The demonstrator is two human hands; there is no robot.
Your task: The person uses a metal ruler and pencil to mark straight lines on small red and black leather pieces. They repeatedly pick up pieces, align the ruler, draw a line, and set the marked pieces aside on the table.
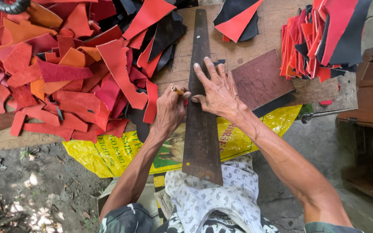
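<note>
Head view, looking down on a wooden bench with its near edge towards the person. A long, dark, rusty metal blade used as a straightedge runs from the far middle of the bench across the near edge and overhangs onto the lap. The right hand lies flat and spread on the straightedge, fingers wide, pressing it down; it also rests partly on the dark brown leather sheet lying just right of the blade, near the near edge. The left hand is closed around a small tool with a pale handle, probably a knife or marker, held against the left side of the straightedge; the tip is hidden, so I cannot tell whether it is cutting. Progress, as judged: a large loose heap of red and orange leather offcuts covers the far left part of the bench, with black pieces beside it. A tidier stack of red, orange and black strips sits at the far right corner, suggesting much has been trimmed and sorted. The brown sheet looks whole, with no visible cut line, so this piece seems at the start. A yellow printed sack hangs below the near edge.
</note>
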